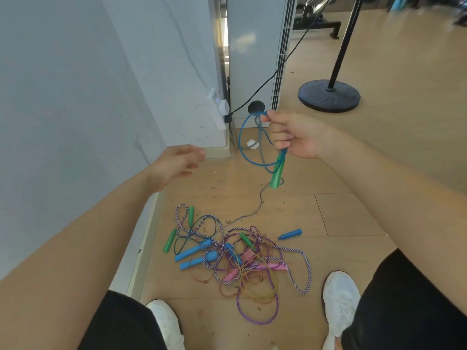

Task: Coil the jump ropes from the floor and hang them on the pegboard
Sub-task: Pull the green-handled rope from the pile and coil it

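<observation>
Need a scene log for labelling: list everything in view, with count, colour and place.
blue jump rope: one, green handle, held up in loops, tail trailing to the floor
rope pile: several tangled; purple, striped and orange cords; blue, green and pink handles; floor, centre
power strip: one, white, on the wall
stand base: one, black, round, upper right
shoes: two, white, bottom
left hand: open, empty
right hand: grips the blue jump rope

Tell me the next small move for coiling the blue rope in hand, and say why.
Probably bring the open left hand to the slack strand below the green plastic handle and lift another loop to the right hand. That hand grips only a few loops of the thin blue cord jump rope, whose tail runs down into the tangled pile of ropes on the floor.
</observation>
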Demonstrator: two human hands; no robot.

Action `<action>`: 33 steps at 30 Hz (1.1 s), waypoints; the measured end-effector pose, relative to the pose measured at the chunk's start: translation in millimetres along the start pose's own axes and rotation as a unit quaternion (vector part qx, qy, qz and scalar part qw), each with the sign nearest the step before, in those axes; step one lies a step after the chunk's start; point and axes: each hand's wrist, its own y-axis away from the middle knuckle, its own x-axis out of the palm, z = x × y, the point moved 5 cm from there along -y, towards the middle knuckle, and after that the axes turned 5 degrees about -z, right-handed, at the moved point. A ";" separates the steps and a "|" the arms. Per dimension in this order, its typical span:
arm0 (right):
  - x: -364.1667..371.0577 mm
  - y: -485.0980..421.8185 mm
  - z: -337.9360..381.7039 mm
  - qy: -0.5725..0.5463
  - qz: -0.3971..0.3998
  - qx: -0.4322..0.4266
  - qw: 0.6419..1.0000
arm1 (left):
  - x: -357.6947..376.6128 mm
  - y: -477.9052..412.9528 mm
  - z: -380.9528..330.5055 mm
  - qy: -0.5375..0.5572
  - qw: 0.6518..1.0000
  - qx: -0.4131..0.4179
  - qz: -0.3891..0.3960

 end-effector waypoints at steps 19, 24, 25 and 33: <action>-24.1 -0.1 19.9 -0.080 -0.110 -0.042 0.990 | 53.5 20.1 -25.8 0.160 0.970 -0.032 0.178; -52.0 -8.8 18.5 -0.249 -0.192 -0.041 0.948 | 41.9 11.7 -7.8 0.141 0.984 -0.053 0.097; -57.2 -11.8 18.3 -0.271 -0.199 -0.041 0.941 | 38.1 8.9 -4.1 0.142 0.986 -0.052 0.074; -56.6 -10.0 15.8 -0.297 -0.185 -0.035 0.936 | 25.4 4.9 3.3 0.067 0.997 -0.031 -0.004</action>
